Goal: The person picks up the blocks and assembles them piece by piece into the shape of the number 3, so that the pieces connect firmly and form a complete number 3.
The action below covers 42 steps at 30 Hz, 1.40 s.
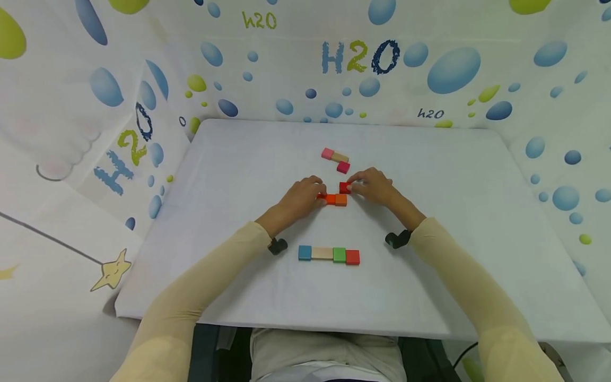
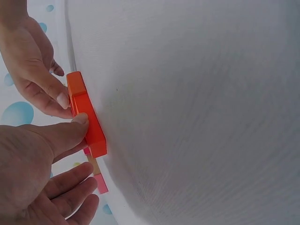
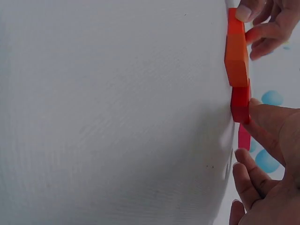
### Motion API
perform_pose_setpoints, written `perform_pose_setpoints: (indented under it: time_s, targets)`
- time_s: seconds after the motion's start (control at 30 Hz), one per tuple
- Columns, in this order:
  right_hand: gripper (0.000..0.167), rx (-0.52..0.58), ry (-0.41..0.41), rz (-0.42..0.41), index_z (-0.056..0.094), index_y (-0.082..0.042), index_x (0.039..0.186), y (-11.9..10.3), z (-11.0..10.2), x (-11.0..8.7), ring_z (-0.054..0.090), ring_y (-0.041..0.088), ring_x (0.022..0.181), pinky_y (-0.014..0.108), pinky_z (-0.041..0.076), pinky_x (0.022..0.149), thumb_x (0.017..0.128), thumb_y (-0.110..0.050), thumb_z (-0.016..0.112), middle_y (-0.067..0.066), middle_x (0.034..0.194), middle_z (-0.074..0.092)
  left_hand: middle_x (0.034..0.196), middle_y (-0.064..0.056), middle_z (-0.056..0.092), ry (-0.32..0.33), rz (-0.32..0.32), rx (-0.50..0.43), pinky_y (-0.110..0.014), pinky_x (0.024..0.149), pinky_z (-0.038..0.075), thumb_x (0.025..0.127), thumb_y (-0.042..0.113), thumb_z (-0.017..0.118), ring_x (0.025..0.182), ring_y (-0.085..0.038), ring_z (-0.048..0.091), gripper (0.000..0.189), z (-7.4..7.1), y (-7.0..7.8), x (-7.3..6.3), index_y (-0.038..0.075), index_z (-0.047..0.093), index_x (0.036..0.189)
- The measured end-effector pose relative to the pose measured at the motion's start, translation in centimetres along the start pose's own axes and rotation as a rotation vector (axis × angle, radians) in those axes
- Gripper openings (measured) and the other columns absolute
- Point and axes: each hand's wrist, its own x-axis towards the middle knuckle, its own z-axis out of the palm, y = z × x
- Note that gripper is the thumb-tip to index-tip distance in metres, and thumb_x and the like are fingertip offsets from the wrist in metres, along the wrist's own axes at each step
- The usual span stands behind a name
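Observation:
In the head view my left hand (image 1: 299, 197) pinches the left part of a short orange row between thumb and finger. That row has a red-orange block (image 1: 330, 199) and, touching its right end, a lighter orange block (image 1: 341, 200). My right hand (image 1: 373, 185) pinches a small red block (image 1: 344, 188) just behind the orange block. The right wrist view shows thumb and finger on this red block (image 3: 240, 103), close to the orange block (image 3: 236, 58); its other fingers are spread. In the left wrist view my thumb lies on the red-orange block (image 2: 95, 129).
Farther back lie a pink block (image 1: 327, 153), a plain wooden block (image 1: 340, 157) and a crimson block (image 1: 343, 167). Nearer me is a straight row: blue block (image 1: 304, 253), wooden block (image 1: 322, 253), green block (image 1: 339, 255), red block (image 1: 352, 257). A white cloth (image 1: 229, 175) covers the table.

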Motion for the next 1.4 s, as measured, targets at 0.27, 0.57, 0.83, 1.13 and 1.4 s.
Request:
perform_pose_setpoints:
  time_s: [0.27,0.57,0.83,1.13,1.4]
  targets:
    - [0.035,-0.009,-0.036,0.007,0.069,-0.016,0.138,-0.5,-0.3,-0.5,0.048,0.037,0.132,0.069,0.037,0.107,0.106,-0.031,0.063,0.02,0.144,0.054,0.147,-0.012,0.06,0.003,0.001,-0.004,-0.048,0.118,0.046,0.102,0.027,0.072,0.137,-0.031,0.055,0.03,0.0,0.0,0.0,0.012,0.073,0.127]
    - [0.036,0.006,-0.046,0.015,0.069,-0.015,0.138,-0.7,-0.4,-0.9,0.049,0.037,0.133,0.07,0.036,0.109,0.105,-0.03,0.064,0.02,0.145,0.053,0.147,-0.013,0.06,0.007,0.001,-0.006,-0.047,0.117,0.046,0.102,0.027,0.072,0.136,-0.03,0.055,0.029,0.0,0.0,0.0,0.012,0.073,0.128]
    - [0.036,-0.021,-0.037,-0.005,0.07,-0.015,0.137,-0.4,-0.4,-0.9,0.05,0.037,0.131,0.069,0.039,0.107,0.105,-0.031,0.064,0.02,0.145,0.054,0.146,-0.013,0.061,0.018,0.006,-0.004,-0.048,0.117,0.046,0.102,0.026,0.072,0.136,-0.03,0.056,0.029,0.0,0.1,0.0,0.011,0.074,0.127]
    - [0.036,-0.017,-0.042,-0.012,0.07,-0.014,0.137,-0.4,-0.7,-1.0,0.049,0.037,0.13,0.07,0.038,0.107,0.106,-0.03,0.062,0.02,0.143,0.054,0.147,-0.013,0.061,0.015,0.007,0.005,-0.047,0.117,0.046,0.102,0.027,0.072,0.136,-0.03,0.056,0.029,0.1,0.0,0.2,0.012,0.074,0.128]
    - [0.037,-0.018,0.093,0.054,0.07,-0.011,0.134,-0.1,-0.6,0.3,0.052,0.036,0.127,0.066,0.04,0.104,0.107,-0.034,0.06,0.019,0.139,0.056,0.147,-0.013,0.061,0.013,0.007,-0.005,-0.048,0.117,0.046,0.102,0.027,0.072,0.136,-0.031,0.056,0.029,0.1,0.1,0.2,0.011,0.074,0.127]
